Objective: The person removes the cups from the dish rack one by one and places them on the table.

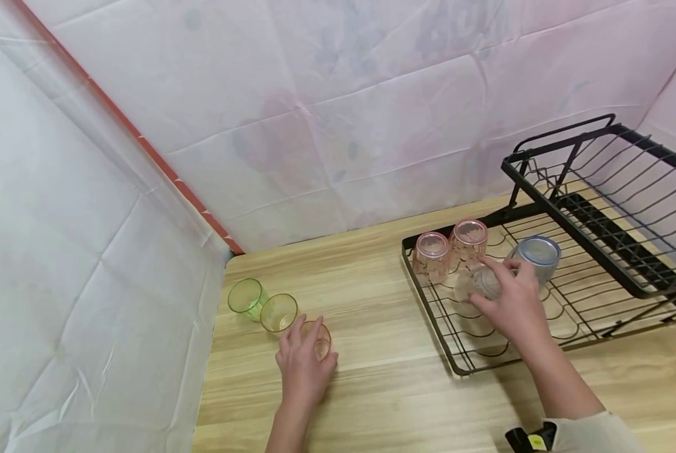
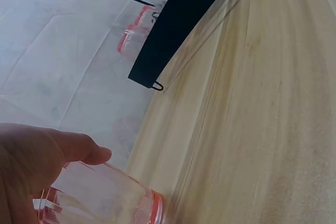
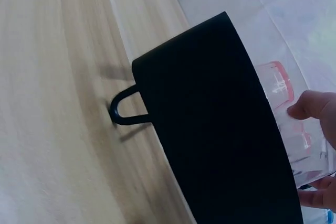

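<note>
My left hand [image 1: 304,368] grips a pinkish-orange glass [image 1: 322,343] that stands upright on the table; the thumb lies along its side in the left wrist view, where the glass [image 2: 105,190] has a pink base edge. Beside it stand a yellow glass [image 1: 279,313] and a green glass [image 1: 246,298], mouths up. Over the dish rack [image 1: 437,327], my right hand [image 1: 518,305] holds a clear glass [image 1: 481,283] between thumb and fingers. Two pink glasses [image 1: 430,258] sit upside down behind it, and a bluish glass [image 1: 542,251] is beside the fingers.
A black upper wire shelf [image 1: 604,201] rises over the rack's right part. White sheets [image 1: 338,126] hang behind and at the left [image 1: 89,283]. Wooden tabletop [image 1: 372,302] lies between the glasses and the rack, whose dark side wall [image 3: 210,119] fills much of the right wrist view.
</note>
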`<state>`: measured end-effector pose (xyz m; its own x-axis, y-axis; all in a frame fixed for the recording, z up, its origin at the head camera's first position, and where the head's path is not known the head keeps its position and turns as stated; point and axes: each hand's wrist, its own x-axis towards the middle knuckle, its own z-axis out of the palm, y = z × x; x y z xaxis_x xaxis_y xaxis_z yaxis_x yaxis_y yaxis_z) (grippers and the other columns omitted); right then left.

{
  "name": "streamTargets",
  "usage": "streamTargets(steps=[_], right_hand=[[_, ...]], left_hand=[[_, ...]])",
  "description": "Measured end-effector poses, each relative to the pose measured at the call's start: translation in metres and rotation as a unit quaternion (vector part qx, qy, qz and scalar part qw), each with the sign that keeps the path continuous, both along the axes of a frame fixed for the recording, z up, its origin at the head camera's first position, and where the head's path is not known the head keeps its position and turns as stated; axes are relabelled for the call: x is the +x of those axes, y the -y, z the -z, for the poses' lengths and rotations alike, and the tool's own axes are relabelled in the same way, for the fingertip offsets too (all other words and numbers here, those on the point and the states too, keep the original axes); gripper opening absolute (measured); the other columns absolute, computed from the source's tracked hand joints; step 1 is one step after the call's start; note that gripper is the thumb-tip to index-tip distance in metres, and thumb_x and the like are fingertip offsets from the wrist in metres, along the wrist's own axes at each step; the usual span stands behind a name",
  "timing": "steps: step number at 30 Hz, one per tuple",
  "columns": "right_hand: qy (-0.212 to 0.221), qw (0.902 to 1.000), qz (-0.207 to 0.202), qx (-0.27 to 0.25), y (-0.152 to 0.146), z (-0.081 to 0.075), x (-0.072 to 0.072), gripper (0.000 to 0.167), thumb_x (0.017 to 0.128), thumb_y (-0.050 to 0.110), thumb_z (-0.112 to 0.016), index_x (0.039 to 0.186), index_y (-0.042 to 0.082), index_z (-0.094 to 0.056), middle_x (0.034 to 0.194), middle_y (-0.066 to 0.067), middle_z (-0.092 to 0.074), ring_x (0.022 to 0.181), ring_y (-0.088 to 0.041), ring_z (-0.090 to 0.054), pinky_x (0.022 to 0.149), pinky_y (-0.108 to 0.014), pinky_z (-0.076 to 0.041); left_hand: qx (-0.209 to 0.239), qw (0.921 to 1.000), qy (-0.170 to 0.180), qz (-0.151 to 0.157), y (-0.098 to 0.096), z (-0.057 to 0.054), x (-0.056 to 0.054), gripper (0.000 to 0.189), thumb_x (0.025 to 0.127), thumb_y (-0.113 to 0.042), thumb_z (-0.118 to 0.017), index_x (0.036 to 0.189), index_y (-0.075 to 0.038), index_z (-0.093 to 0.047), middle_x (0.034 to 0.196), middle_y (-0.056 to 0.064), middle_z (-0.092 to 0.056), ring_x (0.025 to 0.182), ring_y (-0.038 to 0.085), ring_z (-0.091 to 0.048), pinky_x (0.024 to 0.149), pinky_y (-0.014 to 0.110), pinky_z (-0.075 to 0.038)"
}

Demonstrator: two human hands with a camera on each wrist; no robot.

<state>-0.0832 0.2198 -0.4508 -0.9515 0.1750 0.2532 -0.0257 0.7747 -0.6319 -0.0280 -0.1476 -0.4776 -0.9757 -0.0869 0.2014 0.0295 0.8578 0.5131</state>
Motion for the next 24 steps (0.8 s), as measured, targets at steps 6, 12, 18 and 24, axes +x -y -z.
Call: streamTargets(steps=[6, 12, 18, 24], right_hand=[[0.015, 0.9892, 0.055, -0.135, -0.002, 0.001, 0.010, 0.066, 0.080, 0.024, -0.080, 0.136, 0.005, -0.049, 0.141, -0.031, -0.026, 0.122, -0.056, -0.036, 0.090, -0.076, -0.037], [0.031, 0.9643, 0.056, -0.257, -0.001, 0.001, 0.020, 0.053, 0.089, 0.018, -0.071, 0.129, 0.004, -0.040, 0.132, -0.018, -0.038, 0.113, -0.034, -0.046, 0.091, -0.039, -0.053], [0.022, 0.9488, 0.020, -0.314, 0.005, -0.001, 0.030, 0.039, 0.095, 0.011, -0.061, 0.131, 0.015, -0.046, 0.117, 0.000, -0.048, 0.095, -0.007, -0.052, 0.073, -0.016, -0.052], [-0.020, 0.9151, -0.068, -0.397, 0.022, -0.003, 0.043, 0.037, 0.095, 0.001, -0.058, 0.129, 0.012, -0.052, 0.119, 0.003, -0.053, 0.100, -0.006, -0.057, 0.076, -0.015, -0.053]], left_hand=[[0.008, 0.9993, -0.036, 0.003, -0.002, -0.002, 0.003, 0.069, 0.063, -0.021, -0.090, 0.127, -0.021, -0.065, 0.147, 0.010, -0.045, 0.135, 0.035, -0.034, 0.099, 0.059, -0.032], [0.012, 0.9960, -0.087, 0.016, -0.003, -0.002, 0.005, 0.056, 0.070, -0.020, -0.087, 0.123, -0.016, -0.068, 0.142, 0.013, -0.049, 0.133, 0.037, -0.036, 0.103, 0.061, -0.029], [0.029, 0.9854, -0.159, 0.053, -0.005, -0.001, 0.005, 0.049, 0.069, -0.013, -0.087, 0.115, -0.008, -0.070, 0.135, 0.016, -0.054, 0.128, 0.038, -0.043, 0.104, 0.064, -0.028], [0.066, 0.9798, -0.158, 0.104, -0.008, 0.000, 0.007, 0.052, 0.074, -0.017, -0.084, 0.122, -0.010, -0.065, 0.137, 0.012, -0.054, 0.135, 0.037, -0.041, 0.105, 0.075, -0.020]])
